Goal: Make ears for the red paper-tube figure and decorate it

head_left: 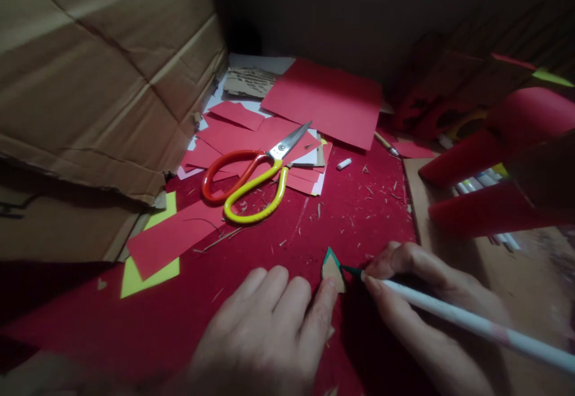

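Note:
A small pointed piece of cardboard, leaf-like in outline and green along its upper edges, lies on the dark red surface. My left hand presses it down with a fingertip, the other fingers curled beside it. In my right hand is a white felt-tip pen, gripped between thumb and fingers near its green tip. That tip meets the right edge of the piece. Above my left hand, scissors with one red and one yellow handle rest on paper scraps, blades closed or nearly so.
Red paper sheets pile up at the back. Bent cardboard rises at left, above yellow paper. A small white cylinder lies among shavings. At right, red tubes stand out over a cardboard sheet with several pens.

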Available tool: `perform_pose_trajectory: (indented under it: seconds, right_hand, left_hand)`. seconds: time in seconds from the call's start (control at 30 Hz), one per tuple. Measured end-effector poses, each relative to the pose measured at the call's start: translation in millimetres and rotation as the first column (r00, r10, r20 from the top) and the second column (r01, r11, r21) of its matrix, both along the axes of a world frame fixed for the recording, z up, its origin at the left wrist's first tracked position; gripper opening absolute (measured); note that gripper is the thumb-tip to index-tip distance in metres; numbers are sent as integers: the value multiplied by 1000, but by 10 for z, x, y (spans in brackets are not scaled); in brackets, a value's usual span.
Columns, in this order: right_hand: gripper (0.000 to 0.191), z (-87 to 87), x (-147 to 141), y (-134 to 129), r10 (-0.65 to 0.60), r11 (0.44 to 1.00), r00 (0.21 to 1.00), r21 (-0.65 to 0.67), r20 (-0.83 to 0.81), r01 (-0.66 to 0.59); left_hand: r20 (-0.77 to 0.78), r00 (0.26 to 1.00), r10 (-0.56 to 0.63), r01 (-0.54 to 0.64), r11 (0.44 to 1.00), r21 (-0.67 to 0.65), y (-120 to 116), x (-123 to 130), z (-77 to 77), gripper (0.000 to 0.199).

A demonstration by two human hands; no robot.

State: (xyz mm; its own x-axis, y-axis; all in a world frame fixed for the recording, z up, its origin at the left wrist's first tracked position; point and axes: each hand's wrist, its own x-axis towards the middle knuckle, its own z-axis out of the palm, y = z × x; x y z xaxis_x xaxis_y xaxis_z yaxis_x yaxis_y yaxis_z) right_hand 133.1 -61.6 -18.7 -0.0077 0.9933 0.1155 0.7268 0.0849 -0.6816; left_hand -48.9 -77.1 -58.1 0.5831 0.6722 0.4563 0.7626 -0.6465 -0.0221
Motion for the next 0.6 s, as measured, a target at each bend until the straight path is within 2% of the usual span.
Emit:
perform_pose_trajectory:
  seconds: [0.17, 0.47, 0.6]
  right_hand:
    - [18, 54, 3, 3, 37, 999, 999, -23, 3, -37]
    - [16, -7, 48, -14, 36, 999, 999, 8, 10, -37]
    - [17, 16, 49, -20, 56, 998, 998, -14, 1, -56]
  left_hand:
    - [11, 1000, 14, -15, 1000, 19, 5, 15, -4, 32]
    - [19, 1000, -14, 14, 1000, 8, -5, -21, 3, 37]
    - [23, 1000, 1, -1, 1000, 13, 6, -3, 5, 32]
